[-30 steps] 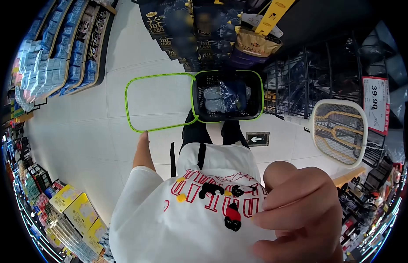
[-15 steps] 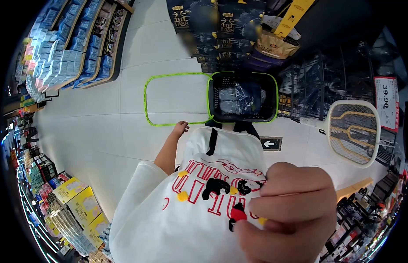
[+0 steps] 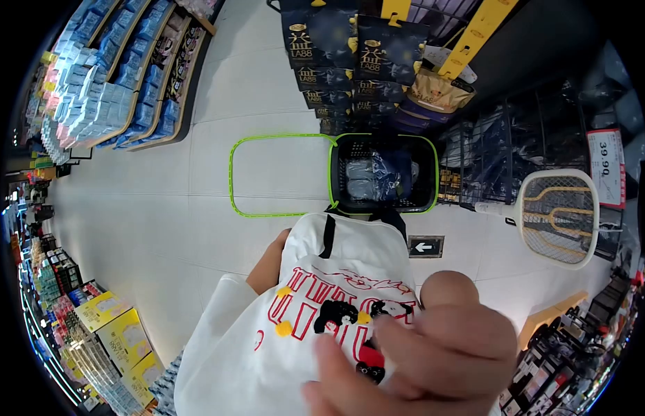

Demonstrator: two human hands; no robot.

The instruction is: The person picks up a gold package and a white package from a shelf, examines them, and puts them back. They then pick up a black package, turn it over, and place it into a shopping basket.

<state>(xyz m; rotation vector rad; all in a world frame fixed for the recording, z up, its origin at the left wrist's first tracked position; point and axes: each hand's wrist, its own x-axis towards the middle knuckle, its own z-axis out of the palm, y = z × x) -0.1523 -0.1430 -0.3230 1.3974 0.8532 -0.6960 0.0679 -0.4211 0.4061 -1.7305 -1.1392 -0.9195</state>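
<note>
My right hand point(image 3: 433, 347) is large and blurred, close to the camera in front of the white shirt point(image 3: 267, 367). Its fingers are bent but apart, and nothing shows between them. My left hand point(image 3: 283, 240) hangs at the shirt's left edge, its fingers hidden by the cloth. Beyond the shirt, a black basket point(image 3: 436, 184) with a bright green rim stands on the floor. Inside are a dark blue package point(image 3: 391, 173) and grey-blue packs point(image 3: 360, 182). The basket's green handle point(image 3: 231, 177) lies folded out to the left.
Black pouches point(image 3: 301, 41) and a gold pouch point(image 3: 437, 93) hang ahead. A racket-shaped item point(image 3: 559, 218) hangs at the right near a price sign point(image 3: 606, 168). Shelves of blue packages point(image 3: 132, 59) stand at the upper left, yellow boxes point(image 3: 125, 336) at the lower left.
My right hand has moved slightly left and down, and its fingers have spread. My left hand has drawn back against the shirt. The basket appears a little lower in view.
</note>
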